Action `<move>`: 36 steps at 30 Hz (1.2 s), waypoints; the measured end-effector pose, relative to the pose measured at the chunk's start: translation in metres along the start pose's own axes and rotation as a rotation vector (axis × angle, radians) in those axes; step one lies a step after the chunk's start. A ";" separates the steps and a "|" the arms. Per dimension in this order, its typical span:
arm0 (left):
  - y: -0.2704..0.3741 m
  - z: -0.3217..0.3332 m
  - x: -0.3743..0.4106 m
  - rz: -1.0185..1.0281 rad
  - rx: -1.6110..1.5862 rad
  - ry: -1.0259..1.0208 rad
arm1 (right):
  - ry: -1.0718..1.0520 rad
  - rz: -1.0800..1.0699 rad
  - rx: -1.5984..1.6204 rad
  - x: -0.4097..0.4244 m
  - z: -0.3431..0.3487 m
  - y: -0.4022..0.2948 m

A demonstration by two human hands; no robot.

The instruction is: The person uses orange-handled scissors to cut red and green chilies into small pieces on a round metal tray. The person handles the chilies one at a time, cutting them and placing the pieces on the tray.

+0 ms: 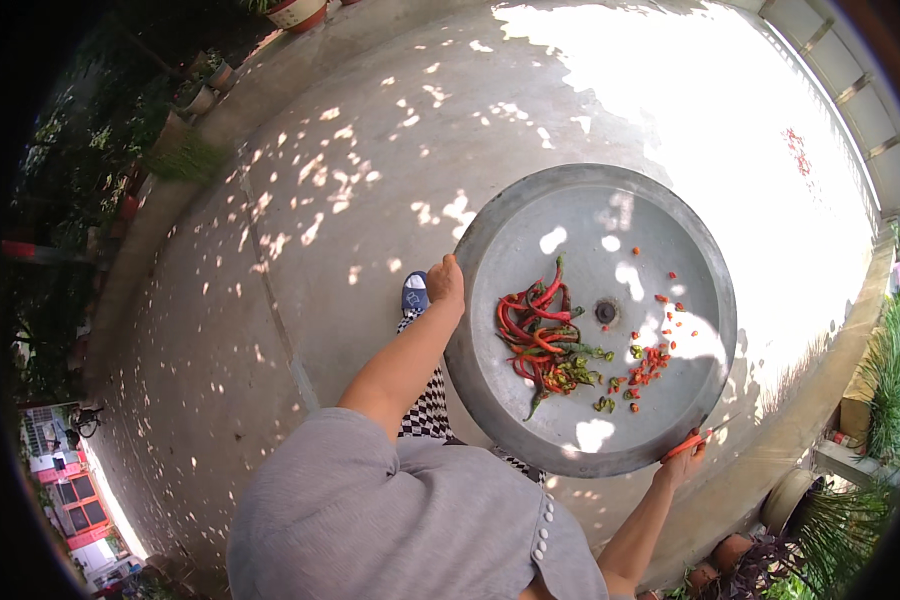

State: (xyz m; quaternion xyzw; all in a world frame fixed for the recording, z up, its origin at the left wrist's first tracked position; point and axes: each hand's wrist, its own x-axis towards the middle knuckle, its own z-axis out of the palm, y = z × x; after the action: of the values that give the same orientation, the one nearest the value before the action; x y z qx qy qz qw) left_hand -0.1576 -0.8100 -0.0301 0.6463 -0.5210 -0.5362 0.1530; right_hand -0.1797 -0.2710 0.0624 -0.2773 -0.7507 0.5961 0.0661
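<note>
Both of my hands carry a large round grey metal pan with a wide rim. On its left rim is my left hand, fingers hidden beneath. My right hand grips the lower right rim along with a red-handled tool; its thin blade points outward, and whether it is a knife or scissors I cannot tell. Whole red chili peppers are heaped on the pan's left side, with green stem ends below them. Cut red chili pieces lie scattered to the right. A dark round knob marks the middle.
Beneath is a concrete floor dappled with sunlight. Small red pieces lie in the bright patch at upper right. Potted plants border the left; a low ledge, a pale pot and greenery are at right. My slippered foot shows.
</note>
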 end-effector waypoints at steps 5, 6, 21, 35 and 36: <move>0.021 -0.009 0.001 -0.135 -0.043 0.004 | 0.064 0.161 -0.039 -0.006 0.004 0.015; 0.020 -0.011 0.001 -0.136 -0.046 -0.051 | -0.028 0.190 -0.091 -0.004 0.002 0.022; -0.027 0.044 0.156 0.138 -0.366 0.120 | -0.292 -0.105 -0.002 0.096 0.221 0.197; -0.103 0.131 0.251 0.114 -0.307 0.039 | -0.302 -0.229 -0.045 0.132 0.263 0.271; -0.107 0.132 0.250 0.107 -0.287 0.047 | -0.293 -0.219 -0.081 0.130 0.256 0.270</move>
State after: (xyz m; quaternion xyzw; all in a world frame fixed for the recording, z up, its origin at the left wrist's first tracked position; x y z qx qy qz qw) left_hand -0.2447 -0.9274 -0.2943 0.6014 -0.4688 -0.5810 0.2844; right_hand -0.3073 -0.3903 -0.2913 -0.1065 -0.8015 0.5884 0.0095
